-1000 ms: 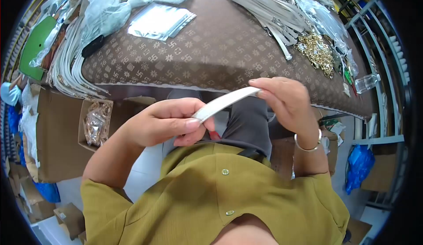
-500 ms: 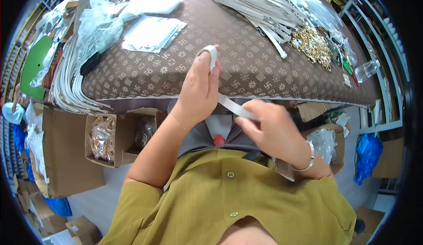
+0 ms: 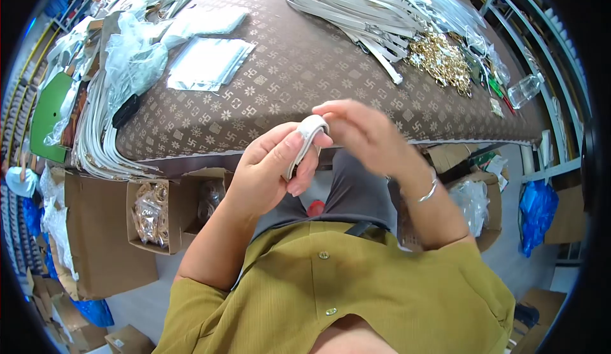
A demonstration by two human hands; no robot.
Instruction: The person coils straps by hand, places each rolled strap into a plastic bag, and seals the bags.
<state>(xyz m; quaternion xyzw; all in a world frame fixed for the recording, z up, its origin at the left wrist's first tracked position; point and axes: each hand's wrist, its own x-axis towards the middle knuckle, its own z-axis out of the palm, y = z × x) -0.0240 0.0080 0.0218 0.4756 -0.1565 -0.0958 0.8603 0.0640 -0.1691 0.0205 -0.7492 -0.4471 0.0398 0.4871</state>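
Note:
My left hand [image 3: 267,169] is closed round a pale, flat belt strap [image 3: 312,126], wound into a small coil. The thumb presses on its near side, with fingertips behind and under it. My right hand [image 3: 366,134] is just right of the coil, fingers stretched out and slightly blurred. Its fingertips are close to the top of the coil, and I cannot tell whether they touch it. No strap shows in that hand. Both hands are over the front edge of the table [image 3: 280,86], covered in brown patterned cloth.
On the table lie clear plastic bags [image 3: 210,64], a pile of pale straps [image 3: 356,10], gold buckles or fittings [image 3: 442,64] and a plastic bottle [image 3: 525,91]. More straps [image 3: 95,131] hang off the left side. Cardboard boxes [image 3: 108,226] stand below; a blue bag [image 3: 536,214] is at right.
The strap's loose length between my hands is now wound into the coil. My left hand has lowered and turned, gripping the coil. My right hand has risen beside it and let go of the strap.

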